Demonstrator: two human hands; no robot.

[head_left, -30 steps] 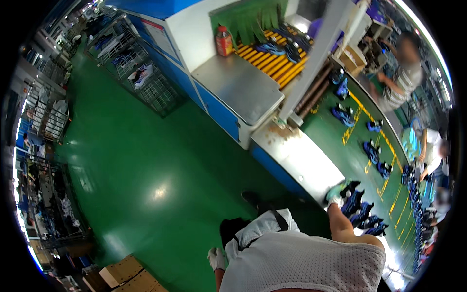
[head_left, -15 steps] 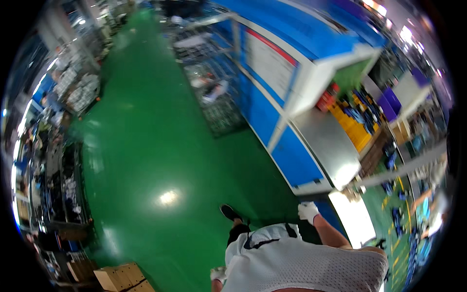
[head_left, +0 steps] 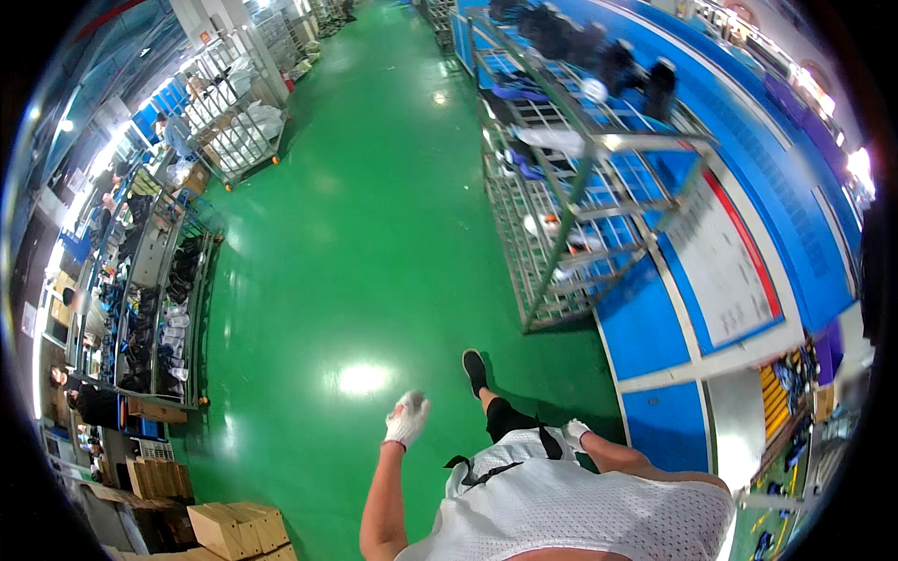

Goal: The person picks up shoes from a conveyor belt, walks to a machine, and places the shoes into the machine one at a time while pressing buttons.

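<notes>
My left hand (head_left: 408, 418), in a white knitted glove with a reddish patch, is raised in front of me over the green floor. Its fingers are curled in and nothing shows in them. Low beside my right hip is my right hand (head_left: 575, 432), also in a white glove; it is small and partly hidden, so its fingers cannot be made out. Neither hand touches anything that I can see. Nearest the right hand stands the blue side panel (head_left: 665, 427) of a long machine.
A metal rack (head_left: 567, 245) with shoes on its shelves stands ahead on the right, against the machine. Along the left are a loaded shelf cart (head_left: 198, 309), a barred trolley (head_left: 245, 140) with white bags and cardboard boxes (head_left: 229, 528). Green floor (head_left: 346, 234) runs between them.
My left hand has swung up and forward from beside my body. The right hand has drawn back toward my hip. The view has turned right and moved forward, bringing the rack closer.
</notes>
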